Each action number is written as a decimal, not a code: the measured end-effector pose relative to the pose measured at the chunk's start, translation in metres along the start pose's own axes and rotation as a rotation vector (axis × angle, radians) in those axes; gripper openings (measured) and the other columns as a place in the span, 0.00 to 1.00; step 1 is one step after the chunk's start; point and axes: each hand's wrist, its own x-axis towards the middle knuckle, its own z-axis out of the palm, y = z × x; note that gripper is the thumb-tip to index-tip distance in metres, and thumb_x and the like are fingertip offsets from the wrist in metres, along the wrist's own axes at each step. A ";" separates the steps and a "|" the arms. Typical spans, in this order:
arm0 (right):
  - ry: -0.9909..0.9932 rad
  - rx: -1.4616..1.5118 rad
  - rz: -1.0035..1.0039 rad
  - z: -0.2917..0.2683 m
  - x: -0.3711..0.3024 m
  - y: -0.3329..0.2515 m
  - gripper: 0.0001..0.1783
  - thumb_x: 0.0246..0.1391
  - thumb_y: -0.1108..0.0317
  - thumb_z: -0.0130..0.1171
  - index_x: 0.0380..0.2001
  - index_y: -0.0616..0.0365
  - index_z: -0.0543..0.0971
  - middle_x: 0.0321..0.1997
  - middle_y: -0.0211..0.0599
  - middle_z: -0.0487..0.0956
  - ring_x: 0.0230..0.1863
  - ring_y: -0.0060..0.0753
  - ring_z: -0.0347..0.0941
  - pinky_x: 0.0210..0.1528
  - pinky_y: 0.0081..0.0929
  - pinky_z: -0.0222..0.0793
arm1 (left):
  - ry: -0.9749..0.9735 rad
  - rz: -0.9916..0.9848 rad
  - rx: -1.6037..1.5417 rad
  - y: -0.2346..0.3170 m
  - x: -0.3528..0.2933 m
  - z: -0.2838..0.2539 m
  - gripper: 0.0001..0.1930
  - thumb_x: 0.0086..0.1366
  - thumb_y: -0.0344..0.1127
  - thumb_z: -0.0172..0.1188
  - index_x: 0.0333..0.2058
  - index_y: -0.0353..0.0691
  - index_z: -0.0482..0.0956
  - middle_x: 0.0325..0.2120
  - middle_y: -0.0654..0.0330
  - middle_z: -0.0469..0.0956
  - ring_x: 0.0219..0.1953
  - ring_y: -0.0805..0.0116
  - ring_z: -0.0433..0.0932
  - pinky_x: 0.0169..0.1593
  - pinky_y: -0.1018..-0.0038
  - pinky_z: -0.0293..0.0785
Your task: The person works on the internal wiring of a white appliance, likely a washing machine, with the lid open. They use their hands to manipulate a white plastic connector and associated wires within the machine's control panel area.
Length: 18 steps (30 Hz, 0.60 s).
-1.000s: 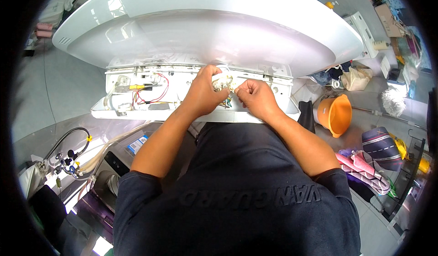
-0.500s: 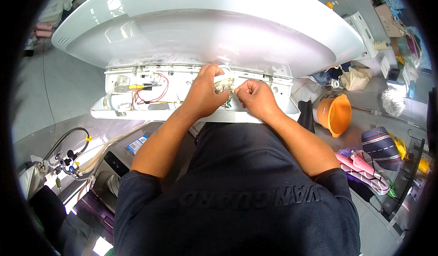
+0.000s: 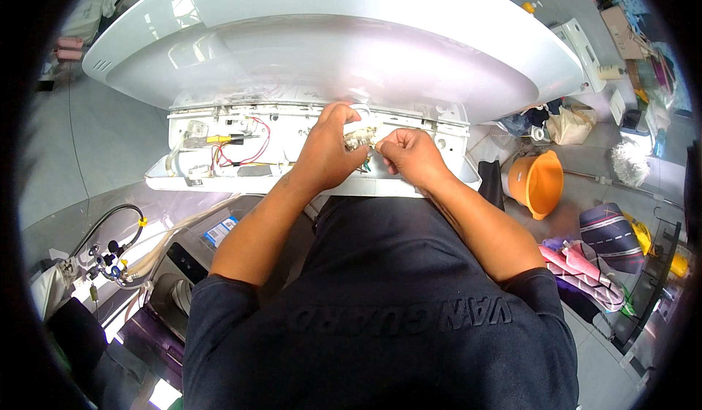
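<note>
A long white appliance panel (image 3: pixel 285 183) lies across in front of me, its inner side showing wires and fittings. My left hand (image 3: pixel 330 147) is closed around a cream-coloured electrical part (image 3: pixel 358 137) with small metal-looking bits, near the panel's middle. Thumb and fingertips of my right hand (image 3: pixel 409 154) pinch at the part's right edge; whatever sits between them is too small to make out. Green wire ends (image 3: pixel 367 164) show just below the part. Left of my hands, red wires (image 3: pixel 259 136) loop beside a slim yellow-and-black item (image 3: pixel 227 139).
A big glossy white curved shell (image 3: pixel 307 44) rises right behind the panel. On the left are hoses with a valve set (image 3: pixel 113 256). An orange bucket (image 3: pixel 540 185) stands at right, near a tan bag (image 3: pixel 572 125), pink cloth (image 3: pixel 578 267) and a black rack (image 3: pixel 658 293).
My right hand has shifted very slightly, its fingers still pinched at the part's edge. My left hand keeps its hold in the same place.
</note>
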 end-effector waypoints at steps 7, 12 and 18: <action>-0.010 0.033 0.040 -0.001 -0.001 -0.003 0.10 0.61 0.69 0.64 0.26 0.60 0.79 0.21 0.29 0.77 0.20 0.19 0.70 0.25 0.21 0.66 | 0.013 0.041 -0.003 -0.002 -0.001 0.000 0.22 0.55 0.28 0.70 0.46 0.36 0.70 0.56 0.43 0.72 0.55 0.48 0.76 0.55 0.64 0.74; -0.014 0.063 0.039 -0.002 0.000 -0.001 0.10 0.61 0.69 0.64 0.26 0.60 0.79 0.21 0.29 0.78 0.20 0.19 0.71 0.25 0.20 0.67 | 0.020 0.042 -0.010 -0.001 -0.002 0.001 0.22 0.55 0.28 0.70 0.46 0.36 0.70 0.56 0.43 0.72 0.55 0.48 0.76 0.55 0.65 0.74; -0.017 0.073 0.021 0.000 0.000 0.001 0.08 0.62 0.70 0.63 0.29 0.60 0.79 0.23 0.28 0.77 0.22 0.18 0.70 0.27 0.19 0.67 | 0.024 0.023 -0.023 -0.007 -0.002 0.003 0.23 0.55 0.28 0.70 0.47 0.36 0.70 0.56 0.44 0.72 0.54 0.52 0.76 0.54 0.65 0.75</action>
